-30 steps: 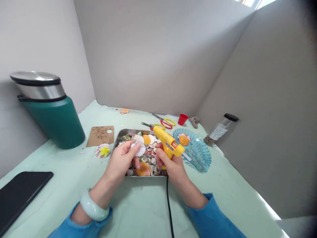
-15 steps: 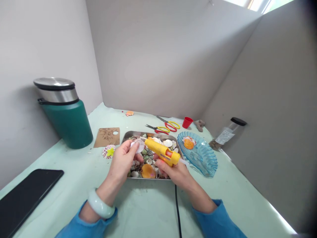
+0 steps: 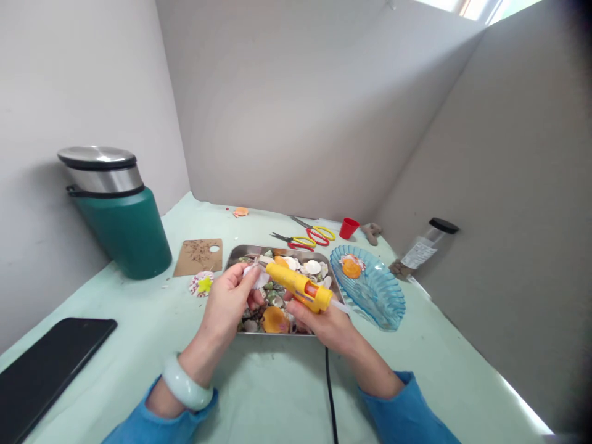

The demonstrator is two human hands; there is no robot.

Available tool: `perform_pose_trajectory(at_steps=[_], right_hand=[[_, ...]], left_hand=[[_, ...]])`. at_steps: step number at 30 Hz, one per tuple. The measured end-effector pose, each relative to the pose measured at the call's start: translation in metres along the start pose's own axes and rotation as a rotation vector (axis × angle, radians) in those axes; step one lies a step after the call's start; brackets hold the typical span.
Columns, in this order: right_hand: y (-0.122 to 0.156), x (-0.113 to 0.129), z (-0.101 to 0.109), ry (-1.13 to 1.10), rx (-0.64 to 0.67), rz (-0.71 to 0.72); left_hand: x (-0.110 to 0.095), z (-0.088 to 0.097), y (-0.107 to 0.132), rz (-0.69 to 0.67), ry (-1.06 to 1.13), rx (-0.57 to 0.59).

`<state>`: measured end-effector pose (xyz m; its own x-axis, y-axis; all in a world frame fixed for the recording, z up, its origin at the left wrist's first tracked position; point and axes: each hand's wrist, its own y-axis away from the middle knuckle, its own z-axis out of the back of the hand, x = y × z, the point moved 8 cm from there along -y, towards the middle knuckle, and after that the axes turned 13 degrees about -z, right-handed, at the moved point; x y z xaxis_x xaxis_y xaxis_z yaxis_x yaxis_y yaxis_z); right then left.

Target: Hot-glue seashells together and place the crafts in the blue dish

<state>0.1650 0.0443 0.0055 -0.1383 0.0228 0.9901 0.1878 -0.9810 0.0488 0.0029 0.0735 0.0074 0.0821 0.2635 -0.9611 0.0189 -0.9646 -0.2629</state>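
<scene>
In the head view, the left hand [image 3: 230, 299] pinches a white shell [image 3: 261, 281] between thumb and fingers, above the near-left part of a metal tray [image 3: 287, 334]. The right hand [image 3: 330, 324] has its fingers wrapped around a yellow glue gun [image 3: 296, 283], whose nozzle points at the shell; whether the two touch I cannot tell.

The shell looks light, stiff and thin, likely to chip if squeezed hard; its rim is the sensible place to hold, clear of the nozzle. The glue gun is probably light too, hard plastic, best held by the handle, with fingers away from the tip, which may be hot. A glue stick [image 3: 340, 306] pokes out of its back.

Counted: one glue gun, one tray, one blue dish [image 3: 386, 293], two pairs of scissors [image 3: 296, 239], one red cup [image 3: 348, 229], one green flask [image 3: 127, 231], one phone [image 3: 60, 364], one brown card [image 3: 194, 258], one jar [image 3: 423, 250] with a black lid, one black cord [image 3: 330, 388]. The shells in the tray [image 3: 276, 320] overlap too much to count.
</scene>
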Motion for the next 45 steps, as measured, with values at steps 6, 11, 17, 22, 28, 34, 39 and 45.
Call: perform_pose_trajectory(at_steps=[6, 11, 17, 22, 28, 34, 39, 45], right_hand=[[0.0006, 0.0028, 0.0008, 0.038, -0.016, 0.024], [0.0012, 0.0045, 0.0025, 0.092, -0.038, 0.036], [0.0022, 0.0069, 0.0019, 0.118, -0.035, 0.04], [0.0013, 0.0057, 0.0015, 0.11, -0.034, 0.037], [-0.0006, 0.0021, 0.0008, 0.106, -0.028, 0.023], [-0.0009, 0.0, 0.0012, 0.18, -0.018, 0.006], [-0.001, -0.0005, 0.0009, 0.19, -0.01, 0.019], [-0.0011, 0.0001, 0.001, 0.202, -0.024, 0.023]], left_hand=[[-0.0021, 0.0018, -0.0002, -0.011, 0.02, -0.028], [-0.0011, 0.0039, -0.0008, -0.022, 0.024, -0.043], [0.0005, 0.0038, -0.0019, -0.026, 0.029, -0.036], [0.0014, 0.0027, -0.0012, -0.019, 0.001, -0.007], [0.0014, 0.0016, 0.0005, -0.013, -0.049, 0.008], [0.003, 0.0047, -0.002, -0.017, 0.042, -0.043], [0.003, 0.007, -0.0031, -0.015, 0.072, -0.057], [0.0034, 0.0053, -0.0016, -0.013, 0.073, -0.047]])
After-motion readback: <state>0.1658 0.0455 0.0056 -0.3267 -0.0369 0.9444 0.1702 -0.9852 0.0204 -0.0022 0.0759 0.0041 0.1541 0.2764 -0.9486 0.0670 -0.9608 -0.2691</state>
